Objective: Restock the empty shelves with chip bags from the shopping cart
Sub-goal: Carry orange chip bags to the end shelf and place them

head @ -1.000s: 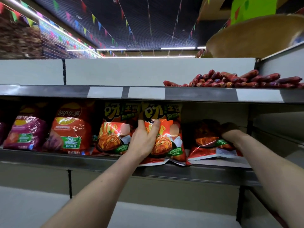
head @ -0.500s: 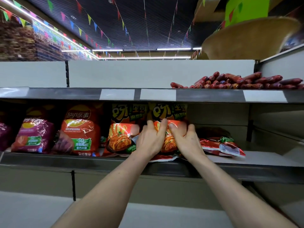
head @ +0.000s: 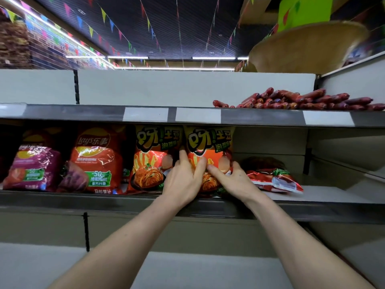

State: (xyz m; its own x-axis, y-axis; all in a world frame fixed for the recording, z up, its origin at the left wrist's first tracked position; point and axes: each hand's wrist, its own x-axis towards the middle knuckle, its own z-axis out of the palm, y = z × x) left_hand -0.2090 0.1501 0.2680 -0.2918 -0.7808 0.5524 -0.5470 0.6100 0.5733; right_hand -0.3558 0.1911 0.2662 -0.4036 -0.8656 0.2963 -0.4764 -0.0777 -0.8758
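An orange chip bag with a yellow-green top stands upright on the middle shelf. My left hand holds its lower left side, thumb on the front and a finger in the gap beside it. My right hand holds its lower right side, thumb lying across the front. An identical orange bag stands touching it on the left. A red chip bag lies flat on the shelf just to the right. The shopping cart is out of view.
A red Lay's bag and a purple bag stand further left on the same shelf. Bare shelf board shows right of the flat bag. The upper shelf carries a heap of red sausages.
My right hand left the flat red bag at the right and came over to the upright orange bag. That bag now stands straighter, held by both hands.
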